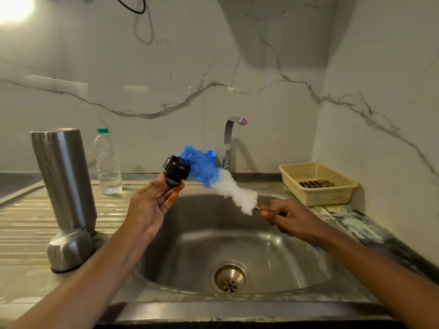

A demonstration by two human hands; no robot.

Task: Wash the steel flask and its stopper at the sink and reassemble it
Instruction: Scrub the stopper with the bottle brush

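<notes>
Steel flask [64, 179] is standing on the table [23, 222] at far left, its steel cup [69, 250] resting at its foot, well apart from both grips. Moving right, I am watching the left grip [147, 207] pinching the black stopper [176, 170] at its fingertips, above the back-left edge of the sink [237, 245]. A bottle brush [213, 176] is meeting the stopper from the right, its blue tip touching. Its long axis is running down-right to the right grip [289, 219], which is curling round the handle. I am judging that scrubbing the stopper is the step in hand.
</notes>
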